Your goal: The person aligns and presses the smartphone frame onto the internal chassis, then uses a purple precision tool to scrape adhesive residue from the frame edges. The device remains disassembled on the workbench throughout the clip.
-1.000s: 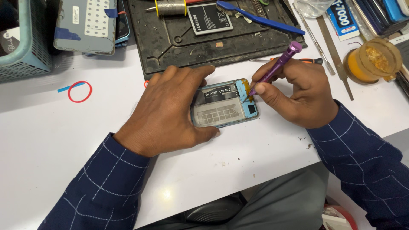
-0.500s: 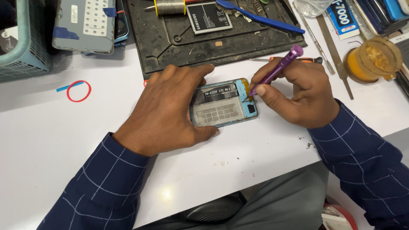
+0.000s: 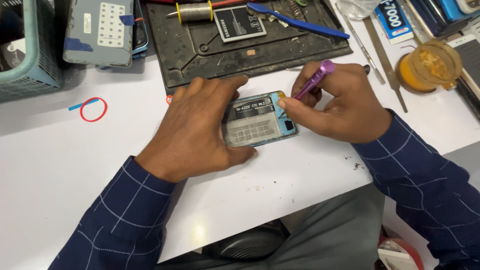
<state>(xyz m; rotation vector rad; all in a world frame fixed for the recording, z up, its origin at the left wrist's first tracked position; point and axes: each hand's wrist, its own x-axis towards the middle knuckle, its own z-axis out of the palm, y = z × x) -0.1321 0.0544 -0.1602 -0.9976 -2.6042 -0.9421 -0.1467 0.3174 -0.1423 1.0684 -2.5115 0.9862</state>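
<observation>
Left hand (image 3: 192,132) lies flat over the left part of an opened phone (image 3: 257,120), fingers spread and curled around its edges, pinning it to the white counter (image 3: 300,180). Not a closed grip, more a press-down hold; thumb sits along the phone's near edge.

Right hand (image 3: 337,102) has its fingers closed around a purple screwdriver (image 3: 312,86). The tool is tilted, cap end up and away, tip down at the phone's right end near the light-blue frame section. The exact tip contact is too small to tell.

The phone lies back-side up, cover off, on the counter between both hands, just in front of the dark work mat (image 3: 240,45).

On the mat: a loose phone battery (image 3: 239,22), a solder spool (image 3: 194,11), a blue plastic pry tool (image 3: 295,22).

Left of the mat: another grey device (image 3: 97,32) with blue tape, then a teal basket (image 3: 27,50). A red ring (image 3: 93,109) lies on the counter, well apart from the hands. At right, an orange-lidded jar (image 3: 430,65) and metal tweezers (image 3: 357,37).
</observation>
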